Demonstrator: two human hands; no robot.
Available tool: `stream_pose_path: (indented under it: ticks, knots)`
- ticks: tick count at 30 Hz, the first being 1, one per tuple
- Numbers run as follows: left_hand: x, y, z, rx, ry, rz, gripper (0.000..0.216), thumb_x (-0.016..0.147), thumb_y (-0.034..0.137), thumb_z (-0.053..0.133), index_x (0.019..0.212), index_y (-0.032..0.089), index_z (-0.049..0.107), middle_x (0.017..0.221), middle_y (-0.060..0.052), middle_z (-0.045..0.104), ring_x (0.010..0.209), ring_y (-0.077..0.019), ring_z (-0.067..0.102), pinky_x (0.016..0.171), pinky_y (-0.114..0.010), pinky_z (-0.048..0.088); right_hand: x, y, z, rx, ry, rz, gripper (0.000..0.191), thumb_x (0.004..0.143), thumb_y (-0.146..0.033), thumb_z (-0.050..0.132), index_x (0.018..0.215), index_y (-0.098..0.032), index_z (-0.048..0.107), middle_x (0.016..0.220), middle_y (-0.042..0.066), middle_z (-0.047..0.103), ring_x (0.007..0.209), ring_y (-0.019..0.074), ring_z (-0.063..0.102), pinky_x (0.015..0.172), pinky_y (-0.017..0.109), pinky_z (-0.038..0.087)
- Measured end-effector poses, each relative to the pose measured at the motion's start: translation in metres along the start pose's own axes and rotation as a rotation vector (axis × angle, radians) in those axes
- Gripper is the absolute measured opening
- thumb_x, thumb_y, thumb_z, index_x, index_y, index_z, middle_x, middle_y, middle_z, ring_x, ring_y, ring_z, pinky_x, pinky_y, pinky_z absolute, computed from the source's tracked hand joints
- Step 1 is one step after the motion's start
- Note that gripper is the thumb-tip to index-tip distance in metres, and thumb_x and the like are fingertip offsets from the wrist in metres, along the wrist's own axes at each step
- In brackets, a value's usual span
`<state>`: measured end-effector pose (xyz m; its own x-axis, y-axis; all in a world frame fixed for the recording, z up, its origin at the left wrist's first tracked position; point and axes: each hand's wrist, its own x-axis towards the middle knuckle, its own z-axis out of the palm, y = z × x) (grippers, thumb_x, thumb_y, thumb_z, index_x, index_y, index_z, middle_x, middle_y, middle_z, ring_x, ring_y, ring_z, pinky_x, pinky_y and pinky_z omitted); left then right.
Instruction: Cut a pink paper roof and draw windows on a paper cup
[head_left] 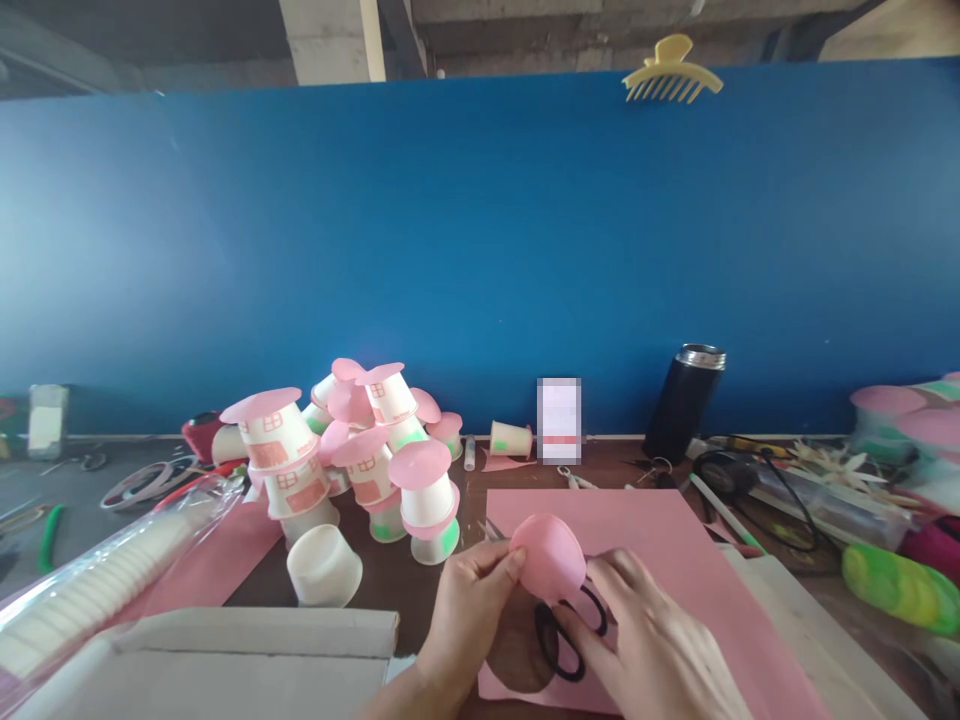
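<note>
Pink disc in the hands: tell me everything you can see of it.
The pink disc is roughly round, plain and thin, apparently paper or card. It is held up, its broad face toward the camera, over the pink sheet. The left hand pinches its left edge; the right hand is at its lower right, contact unclear.

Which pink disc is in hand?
The disc pinched by the left hand, right above the black scissors loops in the picture. The other discs are among the cups.
</note>
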<state>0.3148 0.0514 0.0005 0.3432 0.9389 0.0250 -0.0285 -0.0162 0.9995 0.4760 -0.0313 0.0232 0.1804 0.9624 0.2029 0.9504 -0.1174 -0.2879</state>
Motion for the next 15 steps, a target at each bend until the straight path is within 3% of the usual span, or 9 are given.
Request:
stream_pose_path:
  ticks: [3, 6, 11, 15]
  knots:
    - [0.002, -0.003, 0.0, -0.07, -0.019, -0.037, 0.03, 0.081, 0.041, 0.063, 0.082, 0.014, 0.076, 0.067, -0.002, 0.063, 0.066, -0.0127, 0.05, 0.061, -0.023, 0.039, 0.004, 0.006, 0.003, 0.153, -0.094, 0.012, 0.012, 0.088, -0.033, 0.048, 0.08, -0.026, 0.054, 0.08, -0.001, 0.065, 0.066, 0.0184, 0.064, 0.055, 0.026, 0.041]
    - [0.002, -0.002, 0.001, -0.211, -0.038, -0.111, 0.033, 0.078, 0.043, 0.066, 0.088, 0.013, 0.075, 0.075, -0.005, 0.067, 0.073, -0.0156, 0.056, 0.068, -0.026, 0.045, 0.009, 0.012, 0.003, 0.289, -0.121, 0.003, 0.019, 0.089, -0.032, 0.047, 0.072, -0.024, 0.053, 0.07, -0.003, 0.067, 0.064, 0.0162, 0.064, 0.054, 0.022, 0.04]
    - [0.003, -0.001, 0.001, -0.408, 0.027, -0.165, 0.034, 0.072, 0.041, 0.072, 0.09, 0.012, 0.075, 0.084, -0.01, 0.07, 0.081, -0.019, 0.061, 0.078, -0.03, 0.048, 0.024, 0.032, -0.004, 0.264, -0.037, 0.046, 0.027, 0.089, -0.034, 0.048, 0.067, -0.023, 0.058, 0.064, -0.002, 0.069, 0.059, 0.0159, 0.064, 0.049, 0.021, 0.038]
    - [0.003, 0.0, -0.001, -0.447, -0.014, -0.148, 0.027, 0.076, 0.04, 0.07, 0.086, 0.015, 0.074, 0.08, -0.007, 0.07, 0.077, -0.0175, 0.062, 0.076, -0.029, 0.048, 0.034, 0.052, -0.007, 0.203, 0.035, 0.119, 0.028, 0.09, -0.032, 0.043, 0.071, -0.024, 0.062, 0.069, 0.0, 0.071, 0.063, 0.0191, 0.066, 0.05, 0.023, 0.037]
